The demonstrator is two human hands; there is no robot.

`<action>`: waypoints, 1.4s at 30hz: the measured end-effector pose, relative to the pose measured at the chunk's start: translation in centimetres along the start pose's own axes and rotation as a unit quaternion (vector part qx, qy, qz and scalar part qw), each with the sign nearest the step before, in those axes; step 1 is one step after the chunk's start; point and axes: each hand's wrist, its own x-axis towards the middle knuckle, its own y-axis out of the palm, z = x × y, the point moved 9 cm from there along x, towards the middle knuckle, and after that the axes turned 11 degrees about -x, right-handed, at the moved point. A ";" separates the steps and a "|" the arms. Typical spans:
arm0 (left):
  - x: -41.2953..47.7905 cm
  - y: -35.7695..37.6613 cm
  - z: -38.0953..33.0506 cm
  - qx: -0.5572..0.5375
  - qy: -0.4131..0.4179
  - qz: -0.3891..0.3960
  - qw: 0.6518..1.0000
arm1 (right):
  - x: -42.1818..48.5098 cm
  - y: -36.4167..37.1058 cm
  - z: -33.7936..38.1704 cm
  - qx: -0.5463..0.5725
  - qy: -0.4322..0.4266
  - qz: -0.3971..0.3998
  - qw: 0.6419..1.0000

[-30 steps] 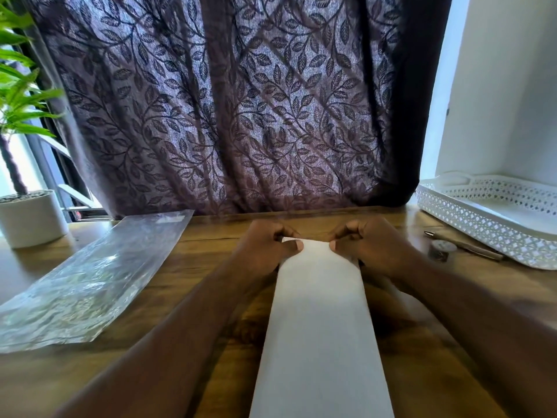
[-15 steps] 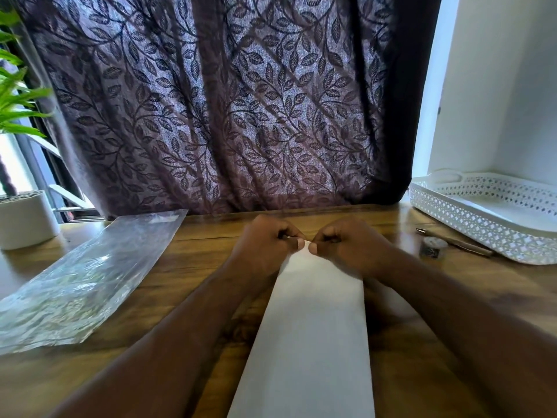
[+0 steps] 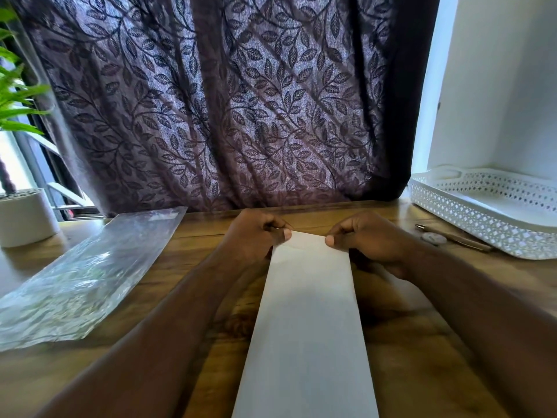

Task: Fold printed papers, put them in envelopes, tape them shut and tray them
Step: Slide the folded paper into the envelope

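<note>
A long white folded paper (image 3: 307, 321) lies lengthwise on the wooden table (image 3: 187, 245), running from the near edge away from me. My left hand (image 3: 256, 236) pinches its far left corner, thumb on top and fingers curled. My right hand (image 3: 364, 236) pinches the far right corner the same way. The far edge of the paper shows between the two thumbs. Off to the right stands a white perforated tray (image 3: 482, 224), and I see nothing in it. A small roll of tape (image 3: 433, 238) sits in front of the tray.
A pen (image 3: 452, 237) lies beside the tape, along the tray's front. A clear plastic sleeve (image 3: 84, 279) lies flat on the left. A potted plant in a white pot (image 3: 25, 217) stands at the far left. A leaf-patterned curtain (image 3: 226, 101) hangs behind the table.
My thumbs met at the middle of the paper's far edge half a second ago. Now they have slid apart to its two corners.
</note>
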 end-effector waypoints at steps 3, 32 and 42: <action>0.1 -0.4 0.3 0.001 -0.004 -0.006 1.000 | -0.1 0.3 0.3 -0.016 -0.005 0.009 1.000; -1.1 -1.5 4.7 -0.185 -0.188 -0.026 0.964 | 0.8 -2.1 -2.4 0.010 0.036 -0.077 0.996; -1.8 1.6 3.9 -0.171 -0.208 0.093 0.958 | 0.0 -4.6 -2.7 0.158 0.061 -0.188 0.967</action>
